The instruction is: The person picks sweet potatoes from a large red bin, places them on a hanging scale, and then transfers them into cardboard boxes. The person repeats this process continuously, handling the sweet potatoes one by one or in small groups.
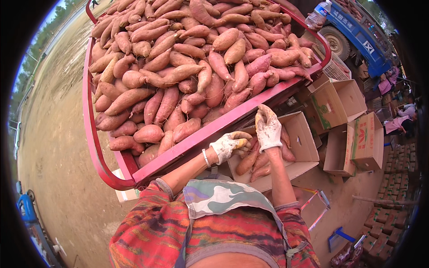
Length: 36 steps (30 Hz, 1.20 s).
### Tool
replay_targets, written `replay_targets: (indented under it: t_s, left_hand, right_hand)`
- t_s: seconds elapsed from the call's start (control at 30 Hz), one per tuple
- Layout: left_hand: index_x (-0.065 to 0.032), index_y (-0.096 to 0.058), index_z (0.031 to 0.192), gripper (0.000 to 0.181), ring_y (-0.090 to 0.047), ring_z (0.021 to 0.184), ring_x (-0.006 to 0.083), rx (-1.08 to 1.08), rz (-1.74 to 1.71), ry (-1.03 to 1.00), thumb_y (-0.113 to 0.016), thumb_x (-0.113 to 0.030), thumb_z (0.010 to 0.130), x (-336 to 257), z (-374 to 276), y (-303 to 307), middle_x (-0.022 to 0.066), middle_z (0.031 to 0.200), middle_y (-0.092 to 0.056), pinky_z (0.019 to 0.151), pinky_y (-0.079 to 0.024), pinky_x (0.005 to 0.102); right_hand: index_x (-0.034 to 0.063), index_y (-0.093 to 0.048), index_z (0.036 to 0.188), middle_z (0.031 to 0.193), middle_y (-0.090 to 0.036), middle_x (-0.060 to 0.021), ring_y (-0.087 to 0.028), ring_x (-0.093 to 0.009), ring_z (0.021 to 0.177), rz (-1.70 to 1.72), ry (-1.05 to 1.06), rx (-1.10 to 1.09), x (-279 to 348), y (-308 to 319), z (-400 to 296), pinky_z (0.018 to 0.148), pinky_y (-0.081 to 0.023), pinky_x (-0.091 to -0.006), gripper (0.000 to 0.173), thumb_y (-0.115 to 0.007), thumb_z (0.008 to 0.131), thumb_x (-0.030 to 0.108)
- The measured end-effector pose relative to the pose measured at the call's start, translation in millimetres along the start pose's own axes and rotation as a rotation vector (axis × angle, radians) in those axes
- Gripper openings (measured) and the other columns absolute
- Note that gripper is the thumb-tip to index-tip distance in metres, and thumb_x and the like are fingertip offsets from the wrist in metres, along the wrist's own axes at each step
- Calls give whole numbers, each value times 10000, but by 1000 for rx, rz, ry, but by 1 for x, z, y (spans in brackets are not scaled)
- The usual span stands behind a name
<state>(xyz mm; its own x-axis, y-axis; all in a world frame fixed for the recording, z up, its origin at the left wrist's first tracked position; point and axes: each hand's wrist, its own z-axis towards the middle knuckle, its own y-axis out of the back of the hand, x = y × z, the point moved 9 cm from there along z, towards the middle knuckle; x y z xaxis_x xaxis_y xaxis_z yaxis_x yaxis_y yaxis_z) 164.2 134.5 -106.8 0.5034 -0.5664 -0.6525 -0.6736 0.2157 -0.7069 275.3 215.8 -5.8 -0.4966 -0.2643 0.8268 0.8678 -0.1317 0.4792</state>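
My left hand (232, 146), in a soiled white work glove with yellowish fingers, is over the left side of an open cardboard box (306, 140). Its fingers are loosely curled with a gap between them, and nothing shows in them. My right hand (269, 129), gloved alike, is raised over the same box near the red metal rail (214, 129). Its fingers are bent and apart, with no object visible. Several sweet potatoes (248, 162) lie in the box, partly hidden by my hands and forearm. Beyond the rail, a large heap of reddish sweet potatoes (174, 73) fills a red-framed cart bed.
Other open cardboard boxes (338, 104) stand to the right. Behind them is a blue truck (358, 37). Another person's hand (315, 26) holds a plastic bottle (320, 14) by the cart's far corner. Stacked cartons (397, 174) and people are farther right. Bare ground (60, 140) lies left.
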Motion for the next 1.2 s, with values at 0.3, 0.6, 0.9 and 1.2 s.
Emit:
replay_targets:
  t_s: [0.3, 0.6, 0.9, 1.2]
  left_hand:
    - [-50, -540, 1224, 345, -647, 948, 209, -389, -40, -412, -624, -191, 921, -118, -20, 65, 91, 1042, -654, 848, -547, 343]
    - [-128, -528, 1143, 275, -641, 900, 314, -564, -357, -471, -628, -231, 909, -134, 44, 99, 140, 955, -635, 803, -557, 437]
    - [-198, -446, 1288, 501, -645, 876, 247, -298, -152, -108, -624, -447, 891, -104, -8, 49, 87, 996, -638, 782, -554, 376]
    - [-201, -466, 1235, 503, -527, 1067, 206, -301, -513, -379, -713, -392, 840, -111, 2, 117, 26, 1158, -523, 938, -489, 441]
  right_hand:
    - [106, -495, 1282, 1154, -554, -271, -591, -413, 1046, -601, -66, 347, 33, -140, 134, 892, -487, -455, 410, -480, 910, 278]
    - [180, -524, 1255, 822, -573, -43, -454, -131, 527, 428, -445, 329, -21, -151, 141, 402, -362, -245, 364, -585, 898, 137]
    - [150, -594, 1194, 1133, -579, -172, -582, -355, 1041, -265, 145, 161, 91, -78, 39, 903, -480, -394, 393, -638, 809, 89]
    - [-5, -560, 1222, 1039, -646, -144, -625, -215, 943, -66, 208, 70, 85, -124, 151, 841, -497, -298, 341, -590, 899, 101]
